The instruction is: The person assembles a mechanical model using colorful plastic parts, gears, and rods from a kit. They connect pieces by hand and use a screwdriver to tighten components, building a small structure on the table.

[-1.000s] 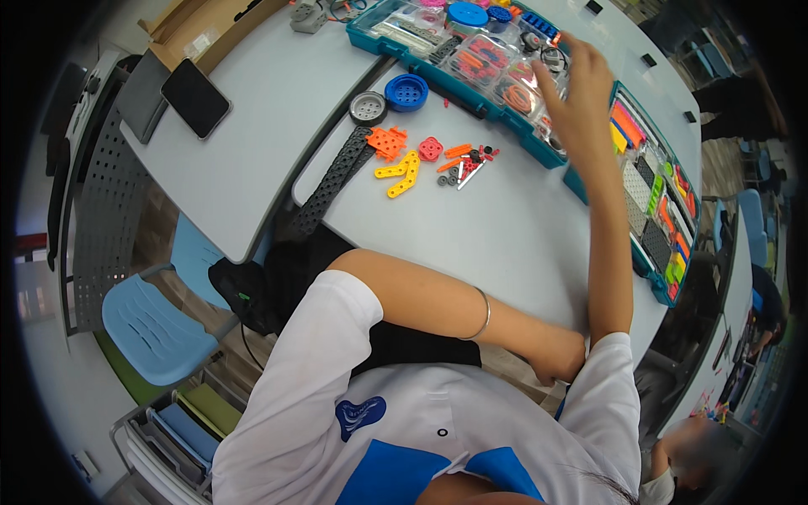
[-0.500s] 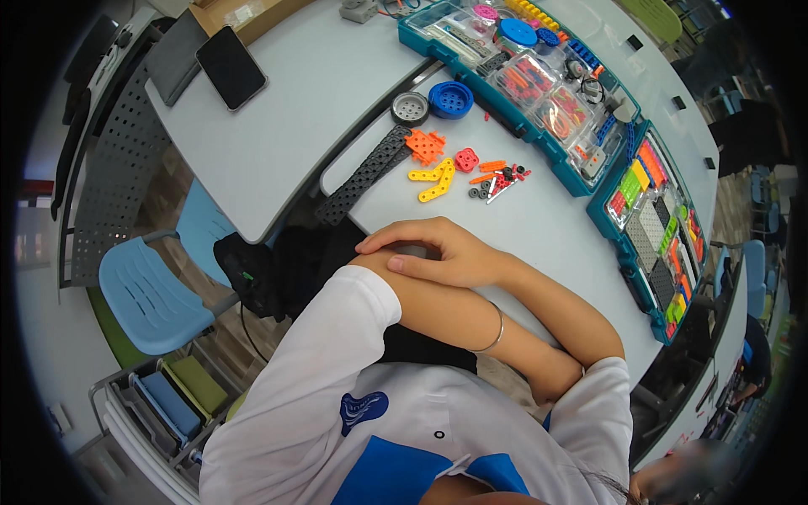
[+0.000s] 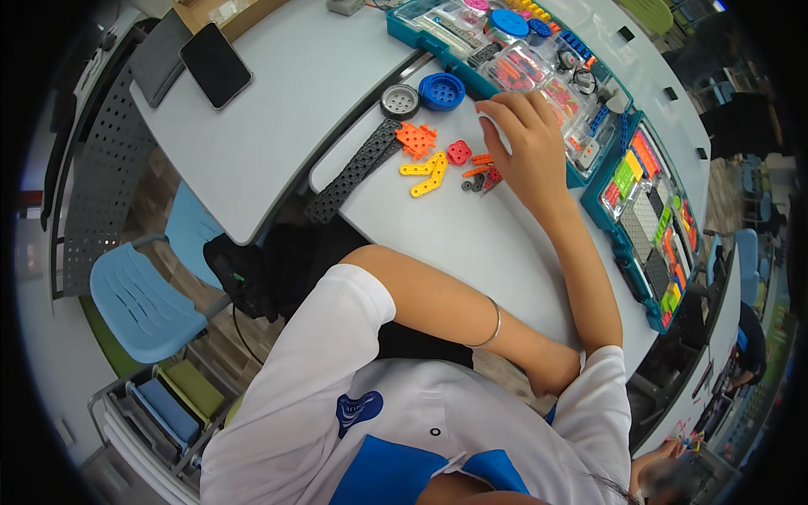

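My right hand [image 3: 528, 143] is over the table with its fingers curved and the thumb apart, and nothing shows in it. It hovers by a small pile of parts: orange pieces [image 3: 478, 167], grey bushings [image 3: 474, 183] and red pegs, partly covered by the hand. Close by lie a red round connector [image 3: 459, 152], yellow bent beams [image 3: 429, 175], an orange plate [image 3: 416, 140] and dark grey perforated beams [image 3: 353, 178]. A grey wheel [image 3: 400, 101] and a blue wheel [image 3: 442, 92] sit behind them. My left hand [image 3: 555, 369] rests against my right elbow, its fingers hidden.
A teal open case [image 3: 480, 78] holds boxed parts, and a second teal tray [image 3: 621, 238] of colourful bricks adjoins it. A phone [image 3: 216, 66] and a cardboard box [image 3: 220, 12] lie at the far left. Blue chairs [image 3: 145, 299] stand left.
My right hand has lifted off my left arm and reached forward over the small parts. My left arm stays folded across. The view has shifted slightly.
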A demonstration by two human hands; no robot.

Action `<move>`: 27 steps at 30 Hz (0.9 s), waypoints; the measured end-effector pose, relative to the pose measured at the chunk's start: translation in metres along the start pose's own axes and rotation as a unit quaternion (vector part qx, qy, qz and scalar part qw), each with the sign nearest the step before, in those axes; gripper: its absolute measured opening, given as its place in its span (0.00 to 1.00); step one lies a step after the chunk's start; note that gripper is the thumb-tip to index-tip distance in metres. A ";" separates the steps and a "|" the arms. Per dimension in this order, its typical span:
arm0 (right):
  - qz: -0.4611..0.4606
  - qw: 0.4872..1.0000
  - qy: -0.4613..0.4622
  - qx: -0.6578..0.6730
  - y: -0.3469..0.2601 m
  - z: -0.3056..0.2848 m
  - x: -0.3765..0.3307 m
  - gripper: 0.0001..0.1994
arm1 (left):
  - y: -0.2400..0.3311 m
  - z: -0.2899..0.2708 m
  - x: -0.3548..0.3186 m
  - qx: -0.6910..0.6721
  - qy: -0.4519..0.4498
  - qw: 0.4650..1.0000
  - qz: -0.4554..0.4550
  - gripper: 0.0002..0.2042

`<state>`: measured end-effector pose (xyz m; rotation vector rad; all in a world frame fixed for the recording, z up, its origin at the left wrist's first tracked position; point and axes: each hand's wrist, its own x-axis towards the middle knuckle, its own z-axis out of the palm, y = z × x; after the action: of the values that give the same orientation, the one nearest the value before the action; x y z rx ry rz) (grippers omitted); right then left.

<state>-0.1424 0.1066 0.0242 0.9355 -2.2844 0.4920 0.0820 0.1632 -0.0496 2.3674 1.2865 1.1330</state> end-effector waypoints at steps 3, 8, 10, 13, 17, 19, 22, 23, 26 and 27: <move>0.023 0.998 -0.020 -0.062 0.014 0.010 -0.011 0.10 | -0.002 0.004 0.000 -0.009 0.022 1.000 0.009 0.07; 0.027 0.997 -0.046 -0.061 0.020 0.012 -0.014 0.09 | -0.004 0.006 0.001 -0.005 0.004 1.000 -0.002 0.08; 0.025 0.997 -0.045 -0.059 0.020 0.012 -0.015 0.08 | -0.004 0.006 0.001 -0.008 0.014 1.000 0.001 0.08; 0.028 0.997 -0.039 -0.057 0.020 0.014 -0.015 0.08 | -0.005 0.006 0.000 -0.004 0.023 1.000 0.014 0.07; 0.028 0.997 -0.048 -0.061 0.018 0.012 -0.014 0.08 | -0.006 0.008 0.000 -0.001 0.050 0.998 0.032 0.06; 0.027 0.997 -0.049 -0.057 0.017 0.012 -0.014 0.08 | -0.008 0.013 0.001 0.005 0.068 0.997 0.032 0.05; 0.033 0.997 -0.052 -0.041 0.016 0.009 -0.014 0.07 | -0.006 0.008 -0.001 0.006 0.064 0.998 0.026 0.05; 0.033 0.997 -0.056 -0.037 0.016 0.006 -0.016 0.07 | -0.006 0.008 0.000 0.004 0.057 0.998 0.025 0.05; 0.040 0.997 -0.064 -0.023 0.012 -0.002 -0.025 0.07 | -0.004 0.006 0.000 0.006 0.041 0.999 0.017 0.05; 0.042 0.997 -0.066 -0.017 0.009 -0.006 -0.029 0.07 | -0.003 0.004 0.001 -0.008 0.032 0.999 -0.001 0.05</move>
<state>-0.1305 0.1306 0.0084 0.8815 -2.4523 0.4355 0.0833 0.1662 -0.0538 2.3363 1.2935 1.2238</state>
